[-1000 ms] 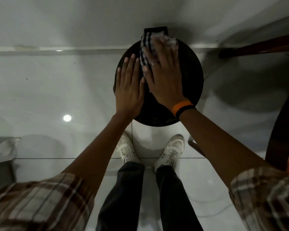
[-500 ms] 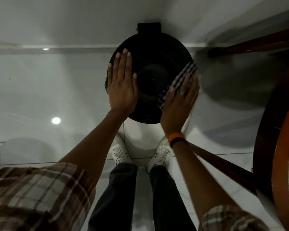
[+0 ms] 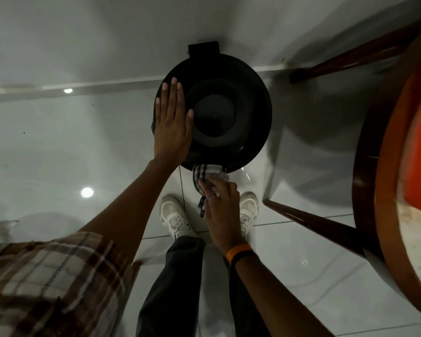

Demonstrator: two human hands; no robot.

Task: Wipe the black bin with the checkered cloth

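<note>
The round black bin (image 3: pixel 250 98) stands on the white tiled floor against the wall, seen from above with its lid closed. My left hand (image 3: pixel 171 125) lies flat on the left side of the lid, fingers straight and together. My right hand (image 3: pixel 220 207) grips the checkered cloth (image 3: pixel 201 177) and presses it against the near edge of the bin, just below the lid rim. Part of the cloth hangs under my fingers.
A round wooden table (image 3: pixel 384 166) with an orange top fills the right side; its dark legs (image 3: pixel 311 221) reach toward the bin and my feet. My white shoes (image 3: pixel 175 218) stand just before the bin. A white wall (image 3: pixel 107 32) rises behind it.
My right hand has carried the cloth from the back of the lid, around its right side, down to the bin's near edge. My left hand stayed on the lid's left side.
</note>
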